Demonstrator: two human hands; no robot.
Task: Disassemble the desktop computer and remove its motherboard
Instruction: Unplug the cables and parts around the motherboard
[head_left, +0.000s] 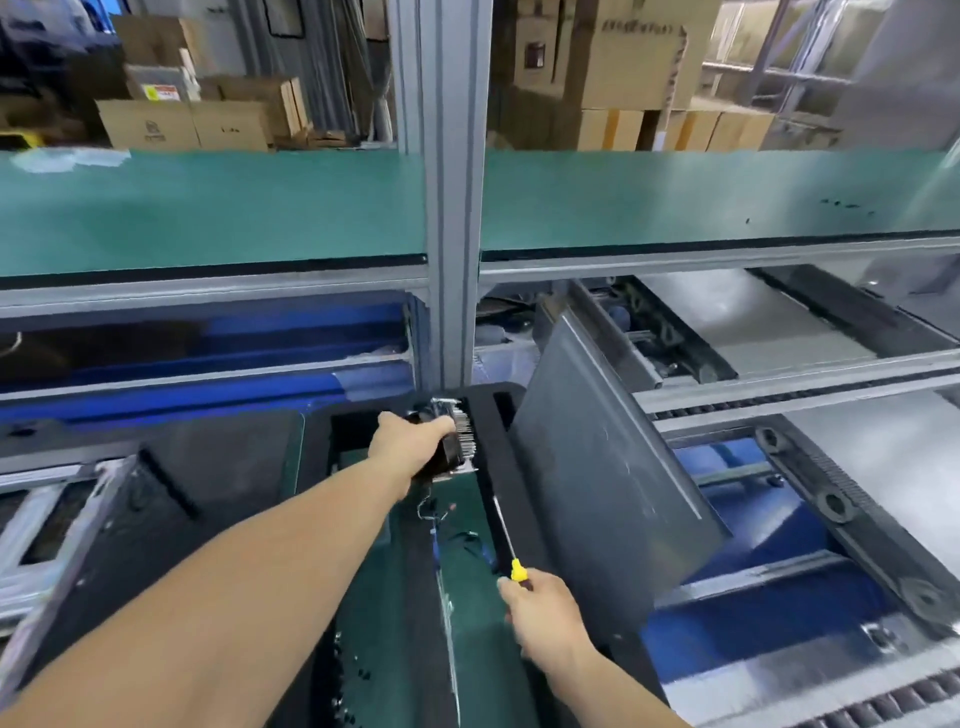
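My left hand (410, 441) grips a black CPU cooler with silver fins (452, 441), held above the far end of the black computer case (498, 415). A thin wire hangs from the cooler. My right hand (540, 610) grips a screwdriver with a yellow collar (506, 540); its shaft points away from me along the case's right wall. The inside of the case is mostly hidden by my arms and blur; loose cables (467, 540) lie in it. A dark grey side panel (613, 478) leans tilted against the case's right side.
A green-topped shelf (208, 213) on a grey aluminium post (452, 208) crosses above the bench. Roller conveyor rails (831, 499) and a blue surface lie to the right. Another dark case (130, 499) lies at the left. Cardboard boxes (182, 124) stand behind.
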